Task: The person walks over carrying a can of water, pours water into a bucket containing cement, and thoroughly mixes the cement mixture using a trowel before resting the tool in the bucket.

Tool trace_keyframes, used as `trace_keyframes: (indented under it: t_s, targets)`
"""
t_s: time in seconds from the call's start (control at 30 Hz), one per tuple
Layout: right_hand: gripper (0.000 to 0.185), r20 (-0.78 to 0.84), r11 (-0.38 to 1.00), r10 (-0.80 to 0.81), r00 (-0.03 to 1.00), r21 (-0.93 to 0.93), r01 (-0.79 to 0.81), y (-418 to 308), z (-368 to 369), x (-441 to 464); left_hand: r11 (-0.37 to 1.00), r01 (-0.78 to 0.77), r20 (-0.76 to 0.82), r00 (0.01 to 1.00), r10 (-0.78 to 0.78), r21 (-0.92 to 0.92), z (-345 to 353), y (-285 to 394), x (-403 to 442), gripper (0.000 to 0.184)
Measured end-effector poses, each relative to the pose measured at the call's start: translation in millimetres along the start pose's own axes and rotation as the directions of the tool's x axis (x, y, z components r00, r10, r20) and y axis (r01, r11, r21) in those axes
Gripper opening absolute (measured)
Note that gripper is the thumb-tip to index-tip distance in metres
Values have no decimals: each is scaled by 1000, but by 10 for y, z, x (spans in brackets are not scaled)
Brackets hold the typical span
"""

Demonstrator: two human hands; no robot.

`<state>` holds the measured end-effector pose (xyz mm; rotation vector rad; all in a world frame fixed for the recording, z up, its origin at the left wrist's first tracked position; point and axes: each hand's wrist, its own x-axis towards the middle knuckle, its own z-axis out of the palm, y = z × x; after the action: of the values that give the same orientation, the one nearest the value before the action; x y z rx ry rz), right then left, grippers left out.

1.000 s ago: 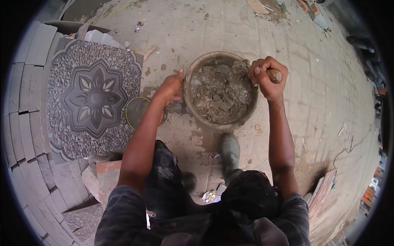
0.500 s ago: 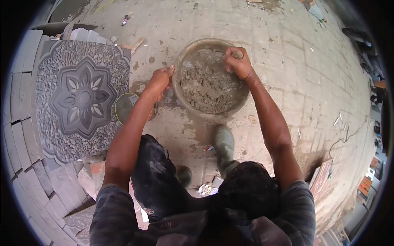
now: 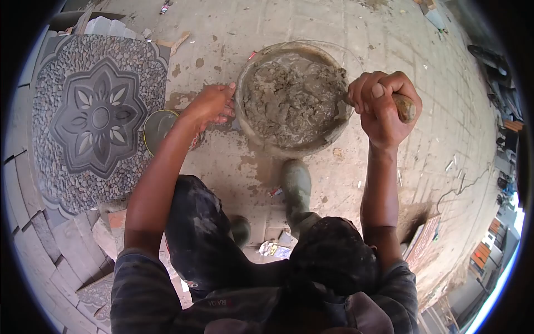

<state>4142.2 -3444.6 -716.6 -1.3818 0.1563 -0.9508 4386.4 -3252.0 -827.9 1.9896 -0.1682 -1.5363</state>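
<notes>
A round bucket [image 3: 255, 133] stands on the floor in front of me, filled with wet grey mortar [image 3: 292, 103]. My right hand [image 3: 384, 106] is closed around the wooden handle of a trowel [image 3: 405, 108], just past the bucket's right rim. The trowel's blade is hidden by the hand and the mortar. At the left rim, my left hand [image 3: 212, 106] has its fingers loosely apart, the thumb close to or touching the bucket. Partly behind my left forearm sits a smaller container [image 3: 158, 129] with a yellowish rim.
A patterned tile with a flower relief [image 3: 100, 118] and pebble surround lies at the left, beside stacked grey blocks [image 3: 53, 245]. My boot [image 3: 296, 181] is just below the bucket. Litter [image 3: 275, 250] lies between my feet, and a thin wire handle arcs behind the bucket.
My right hand has moved from over the mortar to the right, beyond the rim, and looks larger. The left hand's fingers have loosened at the rim. The mortar's surface looks smoother and wetter.
</notes>
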Motion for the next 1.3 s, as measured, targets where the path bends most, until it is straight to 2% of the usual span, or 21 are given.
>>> trace_keyframes:
  t_s: [0.03, 0.1, 0.17, 0.27, 0.3, 0.37, 0.43, 0.5, 0.6, 0.7, 0.83, 0.9, 0.97, 1.03, 1.13, 1.23, 1.3]
  targets:
    - [18, -1, 999, -6, 1000, 33, 6, 94, 38, 130, 998, -22, 23, 999, 23, -51, 3, -47, 21, 43]
    - [16, -57, 963, 247, 967, -91, -252, 514, 82, 276, 987, -56, 70, 995, 67, -151, 21, -112, 58, 40]
    - [15, -134, 854, 395, 909, -313, -416, 1160, 35, 229, 973, -100, 69, 991, 117, -209, 71, -229, 184, 37]
    - [17, -130, 792, 546, 827, -242, -561, 1299, -45, 165, 931, -165, 72, 977, 199, -326, 104, -277, 266, 34]
    - [17, -91, 822, 489, 867, -285, -493, 1334, -125, -24, 915, -185, 86, 970, 230, -357, 127, -268, 264, 33]
    - [18, 28, 874, 344, 938, -374, -310, 1342, -275, -336, 940, -176, 78, 975, 207, -292, 121, -218, 298, 34]
    - [19, 96, 867, 289, 953, -447, -218, 1051, -146, -633, 952, -188, 43, 978, 204, -240, 89, -183, 276, 35]
    - [17, 68, 883, 268, 961, -416, -217, 942, -153, -841, 958, -218, 9, 975, 224, -186, 115, -78, 219, 35]
    - [16, 70, 927, 228, 971, -321, -195, 623, -174, -992, 966, -211, 24, 976, 217, -151, 124, 9, 272, 35]
    - [16, 131, 978, 36, 991, -209, -7, 353, -111, -832, 970, -235, 11, 972, 236, -58, 124, 30, 388, 37]
    - [18, 38, 997, -59, 998, 56, 57, 1, 4, -279, 969, -228, -28, 974, 227, -95, 179, 53, 367, 37]
    - [18, -25, 999, -7, 1000, 35, 8, 226, 37, -71, 967, -236, -54, 971, 232, -94, 222, 67, 307, 38]
    - [17, -107, 958, 242, 964, -131, -255, 738, 54, -32, 962, -272, -71, 960, 270, -29, 203, 3, 433, 38]
    - [17, -119, 873, 401, 908, -252, -418, 1258, 19, -101, 957, -289, -85, 954, 289, 6, 204, -65, 504, 39]
    - [17, 8, 844, 387, 922, -407, -350, 1542, -54, -270, 949, -312, -114, 942, 315, 39, 245, -108, 523, 40]
    - [17, 113, 874, 266, 957, -448, -190, 1253, -52, -508, 932, -347, -150, 921, 359, 104, 201, -60, 548, 41]
    - [18, 145, 871, 264, 954, -460, -171, 1052, -84, -763, 931, -349, -145, 921, 362, 107, 221, -14, 460, 42]
